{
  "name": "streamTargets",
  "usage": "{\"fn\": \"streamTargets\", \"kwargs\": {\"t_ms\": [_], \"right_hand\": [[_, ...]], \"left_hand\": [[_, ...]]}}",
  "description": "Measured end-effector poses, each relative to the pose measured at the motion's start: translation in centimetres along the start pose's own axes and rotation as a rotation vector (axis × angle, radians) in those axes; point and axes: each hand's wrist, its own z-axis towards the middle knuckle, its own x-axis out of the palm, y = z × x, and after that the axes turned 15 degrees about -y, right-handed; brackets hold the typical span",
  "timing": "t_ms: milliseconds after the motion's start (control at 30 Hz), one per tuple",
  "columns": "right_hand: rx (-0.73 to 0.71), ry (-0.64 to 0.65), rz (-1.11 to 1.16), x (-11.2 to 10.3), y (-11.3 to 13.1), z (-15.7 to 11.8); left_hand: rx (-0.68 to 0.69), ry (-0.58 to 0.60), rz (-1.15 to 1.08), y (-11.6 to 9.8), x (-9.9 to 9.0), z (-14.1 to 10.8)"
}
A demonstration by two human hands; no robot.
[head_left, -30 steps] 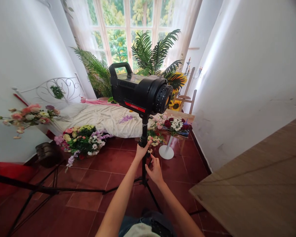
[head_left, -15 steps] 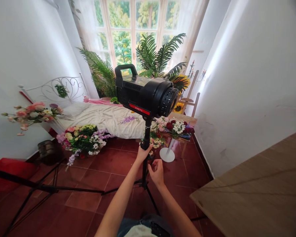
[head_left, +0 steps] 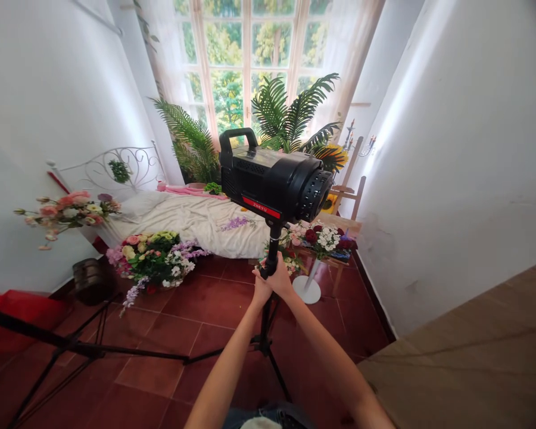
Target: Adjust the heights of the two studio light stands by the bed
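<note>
Light stand (head_left: 274, 239) grasped by left hand (head_left: 262, 290) and right hand (head_left: 280, 278); dark container (head_left: 89, 280), contents unclear.

Bare left forearm (head_left: 227, 370) extended forward, entering at the lower edge and slanting up and rightward; bare right forearm (head_left: 333, 356) likewise extended, slanting up and leftward from further right; the two converge in an inverted V; bare left hand (head_left: 262, 290) curled closed, at the end of a nearly straight wrist; bare right hand (head_left: 279, 279) also closed, slightly higher, close against the left; most fingers of both hidden from this angle, exact overlap not discernible.
</note>
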Motion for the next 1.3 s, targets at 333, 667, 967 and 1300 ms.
{"fn": "streamTargets", "kwargs": {"t_ms": [333,667,967,1300], "right_hand": [[-0.048,-0.143,-0.120,1.4,0.0,1.2],[-0.174,-0.159,-0.076,0.9,8.1,7.0],[-0.311,-0.177,-0.020,0.3,15.4,12.1],[-0.247,-0.219,-0.117,0.5,12.0,9.1]], "left_hand": [[0.141,-0.041,0.054,0.9,0.2,-0.3],[0.248,-0.032,0.163,0.6,0.2,-0.6],[0.229,0.011,0.154,0.1,0.2,-0.8],[0.135,0.047,0.095,-1.7,1.5,0.2]]}}
